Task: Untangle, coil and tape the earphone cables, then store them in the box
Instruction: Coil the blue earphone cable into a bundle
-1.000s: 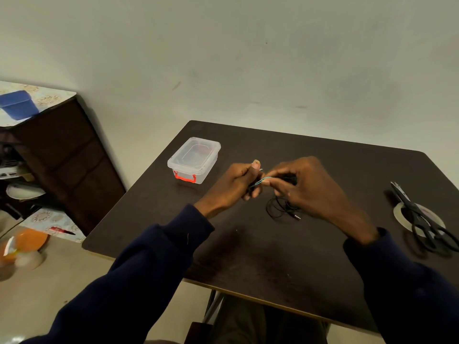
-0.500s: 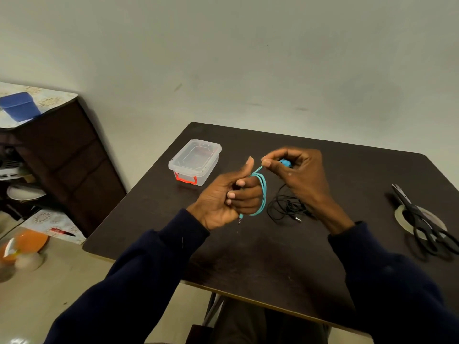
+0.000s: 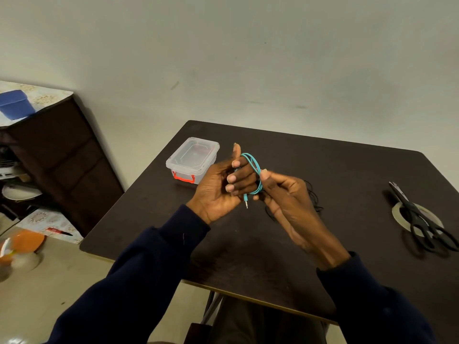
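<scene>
A teal earphone cable [image 3: 255, 170] is looped round the curled fingers of my left hand [image 3: 223, 184], palm up above the table, thumb pointing upward. Its metal jack hangs below the fingers. My right hand [image 3: 285, 197] pinches the cable at the loop's right side. A black earphone cable [image 3: 314, 197] lies tangled on the dark table [image 3: 248, 256], mostly hidden behind my right hand. The clear plastic box [image 3: 192, 158] with red latches stands shut at the table's left, just beyond my left hand.
Black scissors [image 3: 419, 219] lie across a roll of tape [image 3: 400, 212] at the table's right edge. A dark cabinet [image 3: 62, 157] with dishes stands on the left, and an orange bowl [image 3: 24, 242] sits on the floor.
The teal cable has been wound further round my left fingers. My right hand dropped from above the loop to its right side. Both hands lifted slightly.
</scene>
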`<action>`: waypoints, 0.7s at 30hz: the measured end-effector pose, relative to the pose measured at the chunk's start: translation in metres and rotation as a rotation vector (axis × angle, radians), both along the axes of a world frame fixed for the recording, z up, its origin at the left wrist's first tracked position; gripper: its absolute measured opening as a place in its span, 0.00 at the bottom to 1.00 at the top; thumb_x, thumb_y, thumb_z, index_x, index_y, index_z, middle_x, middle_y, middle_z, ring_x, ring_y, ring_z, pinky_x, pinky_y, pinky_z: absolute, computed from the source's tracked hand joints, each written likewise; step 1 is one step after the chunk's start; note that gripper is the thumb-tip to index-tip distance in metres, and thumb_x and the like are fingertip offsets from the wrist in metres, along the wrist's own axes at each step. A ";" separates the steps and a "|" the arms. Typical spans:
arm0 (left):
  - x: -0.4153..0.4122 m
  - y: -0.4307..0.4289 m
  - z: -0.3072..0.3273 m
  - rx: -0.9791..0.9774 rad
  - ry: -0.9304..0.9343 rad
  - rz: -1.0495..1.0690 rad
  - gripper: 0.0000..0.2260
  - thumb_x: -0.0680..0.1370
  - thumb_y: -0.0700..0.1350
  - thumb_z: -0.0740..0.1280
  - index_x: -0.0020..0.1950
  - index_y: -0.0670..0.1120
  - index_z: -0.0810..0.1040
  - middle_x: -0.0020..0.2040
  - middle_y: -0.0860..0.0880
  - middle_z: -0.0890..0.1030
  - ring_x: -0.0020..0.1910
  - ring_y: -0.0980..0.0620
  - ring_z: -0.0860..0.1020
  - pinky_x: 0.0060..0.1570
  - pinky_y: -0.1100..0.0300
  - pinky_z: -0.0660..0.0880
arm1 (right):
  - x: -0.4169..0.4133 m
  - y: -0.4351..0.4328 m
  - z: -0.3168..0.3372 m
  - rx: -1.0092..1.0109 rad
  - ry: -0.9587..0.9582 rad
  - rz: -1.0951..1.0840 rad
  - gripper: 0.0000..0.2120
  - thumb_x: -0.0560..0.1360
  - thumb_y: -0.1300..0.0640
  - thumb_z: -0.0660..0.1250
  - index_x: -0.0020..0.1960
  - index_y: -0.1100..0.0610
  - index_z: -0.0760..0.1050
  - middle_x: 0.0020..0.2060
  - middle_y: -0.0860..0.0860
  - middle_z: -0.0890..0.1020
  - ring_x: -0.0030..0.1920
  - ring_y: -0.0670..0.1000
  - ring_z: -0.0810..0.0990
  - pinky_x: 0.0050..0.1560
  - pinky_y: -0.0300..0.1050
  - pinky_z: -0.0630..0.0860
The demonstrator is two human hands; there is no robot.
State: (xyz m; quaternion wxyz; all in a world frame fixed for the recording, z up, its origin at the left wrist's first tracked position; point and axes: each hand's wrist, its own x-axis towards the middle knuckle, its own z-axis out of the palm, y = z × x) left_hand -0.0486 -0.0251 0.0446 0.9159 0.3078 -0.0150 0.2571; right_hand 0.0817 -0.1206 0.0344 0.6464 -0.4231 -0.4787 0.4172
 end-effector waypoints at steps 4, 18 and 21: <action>-0.003 -0.001 0.006 0.004 0.066 -0.048 0.24 0.87 0.53 0.52 0.36 0.45 0.73 0.26 0.49 0.72 0.25 0.54 0.71 0.31 0.64 0.65 | 0.007 -0.002 0.008 -0.020 -0.003 -0.007 0.11 0.76 0.60 0.69 0.57 0.61 0.83 0.50 0.60 0.87 0.50 0.54 0.84 0.44 0.41 0.78; -0.014 0.002 0.012 0.626 0.407 0.077 0.22 0.87 0.46 0.53 0.38 0.38 0.76 0.36 0.38 0.80 0.44 0.36 0.81 0.57 0.45 0.75 | 0.004 -0.001 -0.010 -0.035 -0.039 -0.165 0.09 0.79 0.62 0.68 0.57 0.60 0.83 0.42 0.54 0.87 0.44 0.48 0.86 0.49 0.42 0.82; -0.013 -0.006 0.010 0.780 0.507 0.293 0.21 0.85 0.48 0.57 0.38 0.38 0.78 0.36 0.38 0.81 0.41 0.40 0.82 0.53 0.48 0.79 | -0.003 0.001 -0.015 0.027 -0.147 -0.279 0.09 0.79 0.63 0.68 0.54 0.52 0.84 0.43 0.55 0.87 0.46 0.51 0.86 0.48 0.44 0.83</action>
